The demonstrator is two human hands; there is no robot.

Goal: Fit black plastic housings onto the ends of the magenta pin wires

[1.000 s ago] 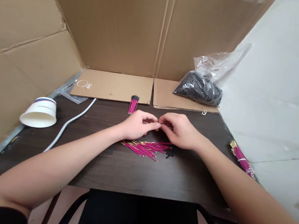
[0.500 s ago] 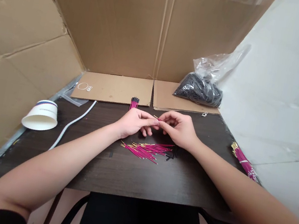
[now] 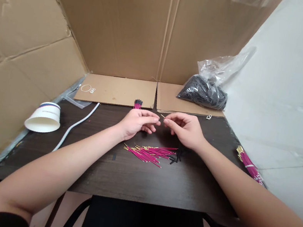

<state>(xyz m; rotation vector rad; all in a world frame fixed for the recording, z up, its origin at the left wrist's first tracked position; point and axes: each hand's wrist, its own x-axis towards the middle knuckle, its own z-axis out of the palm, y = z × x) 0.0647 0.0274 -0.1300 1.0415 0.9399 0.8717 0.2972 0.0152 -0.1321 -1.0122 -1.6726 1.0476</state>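
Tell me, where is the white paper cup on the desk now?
In the head view the white paper cup lies tipped at the desk's left edge, beside the white cable and well left of the left hand.

- In my right hand (image 3: pixel 185 129), pinched at the fingertips, is one thin wire (image 3: pixel 163 116); only its short gold-tipped end shows, pointing left and slightly up toward my left hand (image 3: pixel 138 122), whose fingertips sit just beside it.
- Below both hands I see a loose pile of pink wires (image 3: pixel 148 153) with gold tips, lying flat and fanned roughly left to right on the dark table.
- A few small black sleeves (image 3: pixel 176 158) lie scattered at the pile's right end.
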